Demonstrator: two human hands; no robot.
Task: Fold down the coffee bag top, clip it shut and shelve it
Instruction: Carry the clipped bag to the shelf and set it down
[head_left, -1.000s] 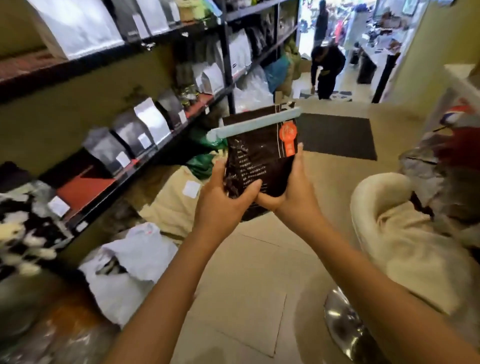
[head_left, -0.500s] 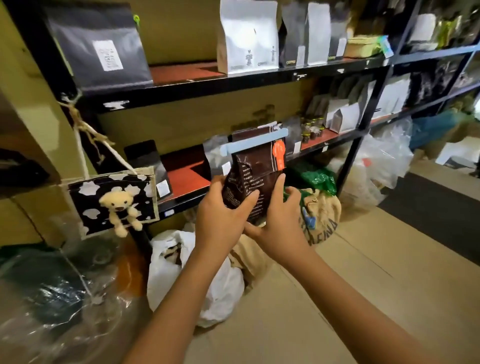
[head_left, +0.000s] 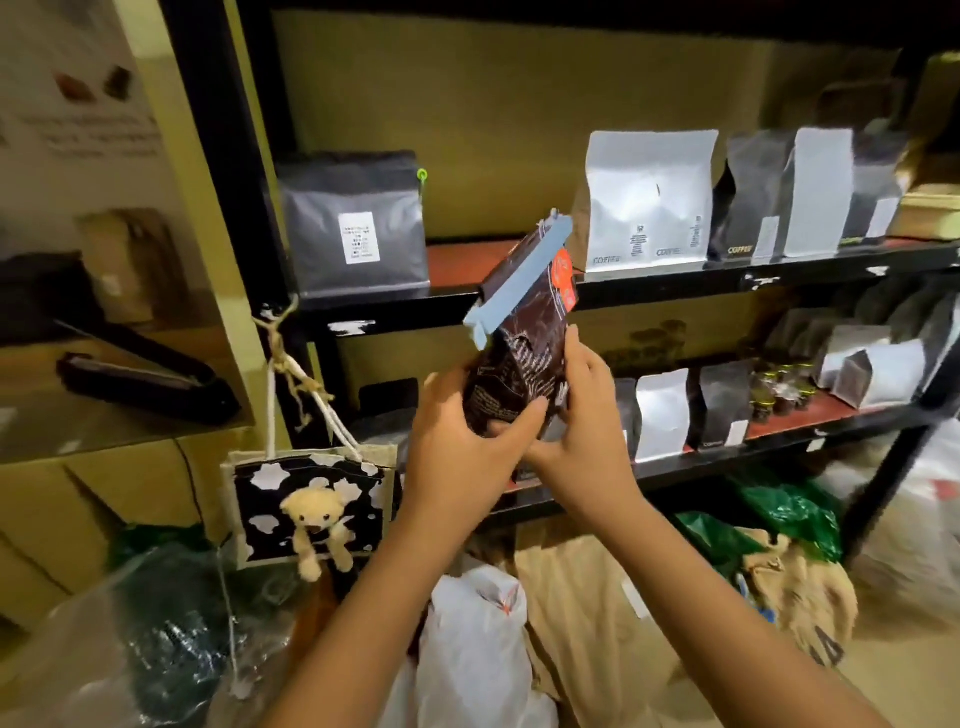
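I hold the dark brown printed foil coffee bag (head_left: 524, 358) by its base, left hand (head_left: 457, 436) wrapped around the front and right hand (head_left: 576, 410) bracing the far side, so it stays steady. The long pale-blue plastic clip (head_left: 517, 280) already pinches the folded top. The bag tilts toward one o'clock, aimed, I judge, at the bare red gap on the black metal shelf (head_left: 452, 262) between the matte grey pouch (head_left: 353, 223) and the white pouch (head_left: 649, 197).

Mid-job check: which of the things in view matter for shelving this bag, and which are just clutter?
In the job: brown coffee bag, blue clip across its top, left hand, right hand, upper shelf.

Lying about: dark grey bag, white bag, teddy tote, floor sacks.
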